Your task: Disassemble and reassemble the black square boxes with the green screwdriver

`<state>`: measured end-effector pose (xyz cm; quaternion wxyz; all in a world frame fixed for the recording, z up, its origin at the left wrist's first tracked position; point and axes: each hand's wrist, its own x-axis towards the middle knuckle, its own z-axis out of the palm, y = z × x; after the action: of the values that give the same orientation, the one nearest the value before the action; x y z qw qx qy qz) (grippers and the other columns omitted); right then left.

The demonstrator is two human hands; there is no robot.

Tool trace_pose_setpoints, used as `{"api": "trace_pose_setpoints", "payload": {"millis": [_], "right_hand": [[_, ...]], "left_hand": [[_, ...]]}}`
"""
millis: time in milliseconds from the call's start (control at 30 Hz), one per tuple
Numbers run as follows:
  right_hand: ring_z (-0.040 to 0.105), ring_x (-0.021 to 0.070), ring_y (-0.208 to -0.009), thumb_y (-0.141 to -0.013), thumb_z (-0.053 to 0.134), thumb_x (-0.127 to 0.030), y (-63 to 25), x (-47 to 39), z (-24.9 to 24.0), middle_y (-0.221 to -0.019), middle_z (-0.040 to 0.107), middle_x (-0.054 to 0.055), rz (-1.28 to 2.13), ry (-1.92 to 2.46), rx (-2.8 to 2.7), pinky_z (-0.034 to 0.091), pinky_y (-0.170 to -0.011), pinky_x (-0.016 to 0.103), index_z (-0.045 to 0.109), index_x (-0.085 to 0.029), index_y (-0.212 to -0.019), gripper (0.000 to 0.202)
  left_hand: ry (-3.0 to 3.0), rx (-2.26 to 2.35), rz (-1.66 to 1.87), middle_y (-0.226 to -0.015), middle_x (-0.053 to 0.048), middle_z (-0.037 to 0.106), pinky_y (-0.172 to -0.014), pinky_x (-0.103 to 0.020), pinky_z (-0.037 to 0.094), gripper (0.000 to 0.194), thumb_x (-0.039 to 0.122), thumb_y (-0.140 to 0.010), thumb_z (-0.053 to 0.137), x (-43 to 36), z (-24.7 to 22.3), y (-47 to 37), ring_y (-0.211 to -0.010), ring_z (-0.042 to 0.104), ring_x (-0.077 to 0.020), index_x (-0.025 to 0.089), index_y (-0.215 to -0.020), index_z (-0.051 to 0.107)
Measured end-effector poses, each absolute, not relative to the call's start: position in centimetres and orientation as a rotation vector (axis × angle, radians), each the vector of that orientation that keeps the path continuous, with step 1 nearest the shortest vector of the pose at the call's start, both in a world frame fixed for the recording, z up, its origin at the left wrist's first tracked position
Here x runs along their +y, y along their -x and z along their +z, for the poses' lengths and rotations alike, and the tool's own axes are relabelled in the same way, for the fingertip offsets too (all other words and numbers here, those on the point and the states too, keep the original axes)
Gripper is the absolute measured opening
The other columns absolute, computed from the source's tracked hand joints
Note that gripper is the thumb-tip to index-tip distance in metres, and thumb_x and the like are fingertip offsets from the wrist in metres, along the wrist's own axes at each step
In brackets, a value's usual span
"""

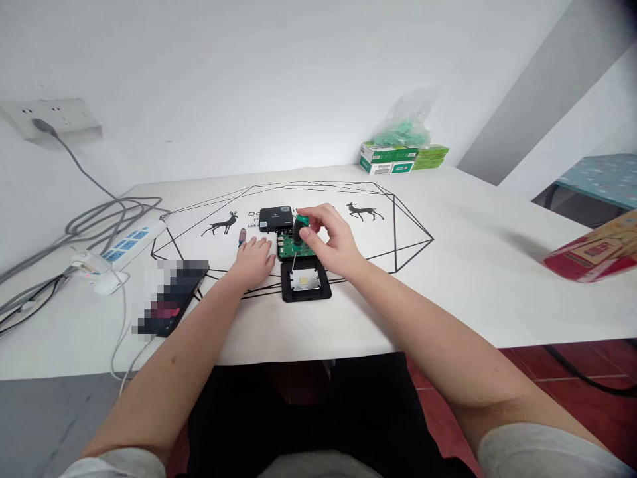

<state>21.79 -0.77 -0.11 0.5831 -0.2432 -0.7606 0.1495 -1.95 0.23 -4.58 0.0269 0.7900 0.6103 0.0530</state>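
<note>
My right hand is closed round the handle of a screwdriver with a green and black grip. Its thin shaft slants down over the near edge of a green circuit board; I cannot tell whether the tip touches anything. The board sits in a black case, partly covered by my hand. Just below lies a black cover with a silver metal plate inside. Fingers stretched out, my left hand rests on the table left of the board. Beyond its fingertips is a second small screwdriver.
A black box lid with stickers lies behind the board. Left are a phone, a power strip and tangled cables. Green boxes with a plastic bag stand at the wall; a red package lies right.
</note>
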Motion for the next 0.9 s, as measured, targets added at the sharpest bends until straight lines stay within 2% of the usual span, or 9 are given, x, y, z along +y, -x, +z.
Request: {"api": "trace_pose_setpoints", "payload": {"millis": [167, 300, 433, 500, 633, 767, 900], "right_hand": [[0.063, 0.0188, -0.088, -0.104, 0.059, -0.034, -21.9, -0.3, -0.4, -0.097, 0.065, 0.003, 0.535, 0.571, -1.683, 0.056, -0.082, 0.039, 0.071, -0.028, -0.12, 0.021], [0.065, 0.019, -0.095, -0.099, 0.069, -0.042, -21.8, -0.2, -0.3, -0.115, 0.066, 0.006, 0.566, 0.565, -1.677, 0.057, -0.078, 0.037, 0.066, -0.029, -0.114, 0.021], [0.069, 0.0206, -0.111, -0.097, 0.073, -0.048, -21.5, -0.5, -0.4, -0.13, 0.07, 0.007, 0.73, 0.535, -1.639, 0.059, -0.085, 0.038, 0.057, -0.029, -0.111, 0.029], [0.071, 0.0206, -0.111, -0.095, 0.076, -0.05, -21.4, -0.5, -0.5, -0.126, 0.073, 0.006, 0.768, 0.541, -1.629, 0.058, -0.086, 0.038, 0.055, -0.029, -0.109, 0.033], [0.069, 0.0195, -0.098, -0.089, 0.082, -0.054, -21.5, -0.4, -0.6, -0.112, 0.073, 0.003, 0.683, 0.58, -1.62, 0.056, -0.075, 0.035, 0.059, -0.029, -0.106, 0.038], [0.062, 0.0177, -0.085, -0.098, 0.072, -0.054, -21.7, -0.5, -0.3, -0.106, 0.069, 0.003, 0.513, 0.559, -1.696, 0.055, -0.077, 0.038, 0.067, -0.029, -0.112, 0.029], [0.059, 0.0196, -0.085, -0.102, 0.066, -0.055, -21.9, -0.7, -0.1, -0.098, 0.064, 0.004, 0.455, 0.564, -1.75, 0.055, -0.081, 0.041, 0.07, -0.029, -0.118, 0.031]], "left_hand": [[-2.472, 1.882, 0.179, -0.168, -0.012, 0.051, -0.128, -0.056, 0.035, 0.048, 0.033, -0.108, 0.045, 0.4, -4.8, 2.2, -0.158, 0.041, -0.038, 0.02, -0.153, 0.058], [-2.538, 1.776, 0.238, -0.164, -0.01, 0.057, -0.123, -0.058, 0.041, 0.045, 0.029, -0.108, 0.045, 0.6, -4.8, 2.4, -0.155, 0.043, -0.0385, 0.022, -0.148, 0.063], [-2.62, 1.671, 0.296, -0.148, -0.013, 0.069, -0.118, -0.059, 0.045, 0.04, 0.026, -0.105, 0.047, 0.8, -4.8, 2.5, -0.143, 0.051, -0.0394, 0.018, -0.135, 0.071], [-2.649, 1.65, 0.331, -0.141, -0.014, 0.072, -0.115, -0.059, 0.046, 0.038, 0.024, -0.103, 0.047, 0.9, -4.9, 2.5, -0.137, 0.055, -0.0396, 0.017, -0.129, 0.074], [-2.678, 1.615, 0.396, -0.131, -0.015, 0.075, -0.111, -0.058, 0.048, 0.04, 0.015, -0.098, 0.045, 1.1, -5.2, 2.8, -0.13, 0.057, -0.0384, 0.017, -0.122, 0.077], [-2.634, 1.646, 0.529, -0.128, -0.015, 0.075, -0.115, -0.06, 0.045, 0.04, 0.012, -0.096, 0.045, 1.3, -5.3, 3.1, -0.127, 0.06, -0.0362, 0.018, -0.119, 0.077], [-2.548, 1.638, 0.737, -0.124, -0.012, 0.077, -0.124, -0.059, 0.038, 0.037, 0.013, -0.098, 0.044, 1.3, -5.0, 3.3, -0.124, 0.065, -0.0313, 0.02, -0.118, 0.075]]}}
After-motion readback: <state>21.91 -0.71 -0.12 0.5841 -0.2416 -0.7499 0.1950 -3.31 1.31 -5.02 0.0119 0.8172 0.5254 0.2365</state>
